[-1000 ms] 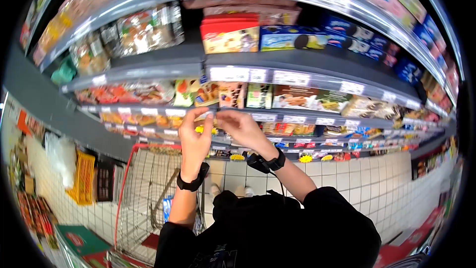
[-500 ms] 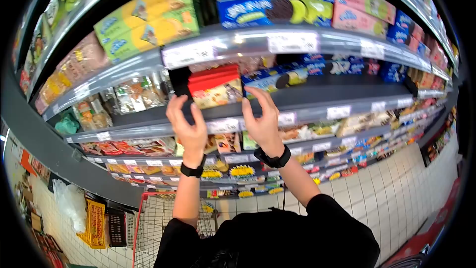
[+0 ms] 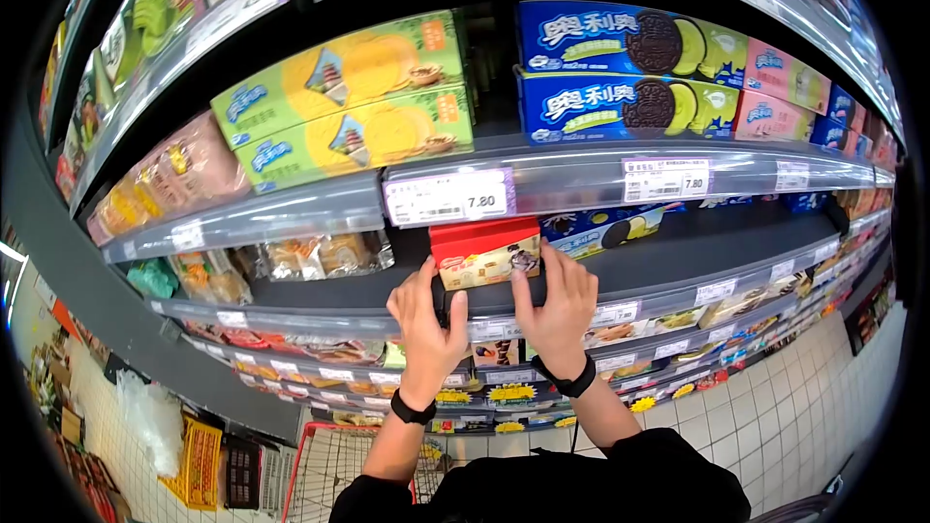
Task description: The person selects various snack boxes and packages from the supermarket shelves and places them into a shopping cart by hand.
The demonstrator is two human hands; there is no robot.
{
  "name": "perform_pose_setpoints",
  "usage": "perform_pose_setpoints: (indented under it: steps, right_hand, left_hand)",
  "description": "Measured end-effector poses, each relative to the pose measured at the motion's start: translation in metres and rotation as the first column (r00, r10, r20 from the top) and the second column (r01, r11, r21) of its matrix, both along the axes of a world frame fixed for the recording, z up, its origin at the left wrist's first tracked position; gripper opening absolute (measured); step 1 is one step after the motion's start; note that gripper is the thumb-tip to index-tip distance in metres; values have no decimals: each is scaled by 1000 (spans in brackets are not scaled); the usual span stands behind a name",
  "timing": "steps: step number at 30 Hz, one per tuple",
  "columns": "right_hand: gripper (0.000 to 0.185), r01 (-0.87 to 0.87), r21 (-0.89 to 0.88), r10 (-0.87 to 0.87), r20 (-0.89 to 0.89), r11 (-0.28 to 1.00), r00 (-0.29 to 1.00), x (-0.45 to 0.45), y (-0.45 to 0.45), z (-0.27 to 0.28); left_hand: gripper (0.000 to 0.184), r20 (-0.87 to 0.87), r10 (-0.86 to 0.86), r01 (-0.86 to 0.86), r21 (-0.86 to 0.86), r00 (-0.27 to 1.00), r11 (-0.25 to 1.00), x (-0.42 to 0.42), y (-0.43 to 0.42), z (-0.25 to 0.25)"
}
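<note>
Your left hand [image 3: 428, 344] is spread, fingers at the left side of the red box [image 3: 475, 266]; your right hand [image 3: 560, 315] lays its thumb over the front, though whether it pinches, I cannot tell. Both have closed in since a moment ago, so reaching seems to become handling. The box sits on the shelf [image 3: 717, 240], below a price tag [image 3: 450, 198] reading 7.80; blue boxes [image 3: 586, 108] read 奥利奥.

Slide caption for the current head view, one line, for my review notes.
Left hand and right hand flank a red-and-cream box on a store shelf, a shopping cart below.
</note>
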State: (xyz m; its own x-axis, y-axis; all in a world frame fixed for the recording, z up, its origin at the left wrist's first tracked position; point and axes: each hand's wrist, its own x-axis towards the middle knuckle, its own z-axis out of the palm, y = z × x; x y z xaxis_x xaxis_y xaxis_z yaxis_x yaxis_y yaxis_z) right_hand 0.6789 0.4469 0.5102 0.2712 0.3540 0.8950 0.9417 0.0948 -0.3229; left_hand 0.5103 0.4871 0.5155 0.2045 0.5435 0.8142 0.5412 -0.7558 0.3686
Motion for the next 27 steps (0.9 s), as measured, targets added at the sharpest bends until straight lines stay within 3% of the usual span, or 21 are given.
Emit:
perform_pose_setpoints:
  steps: [12,16,20,24,27]
  right_hand:
    - [58,-107,-4,107,-2,994,994,6,-12,6]
    - [64,-142,33,142,9,989,990,8,-24,7]
    - [59,-303,144,308,-11,942,951,14,-33,1]
    - [49,-474,230,494,-39,850,868,21,-43,-9]
    - [45,-601,297,663,-192,742,724,15,-54,-23]
  left_hand:
    - [56,-60,85,-79,102,995,992,6,-2,-5]
    - [53,-96,23,-11,126,995,992,0,-7,-4]
    - [58,-28,-62,63,65,998,996,-7,-24,0]
    - [57,1,-9,9,47,1000,999,-10,-60,7]
    - [57,91,-15,14,12,996,1000,-14,-97,5]
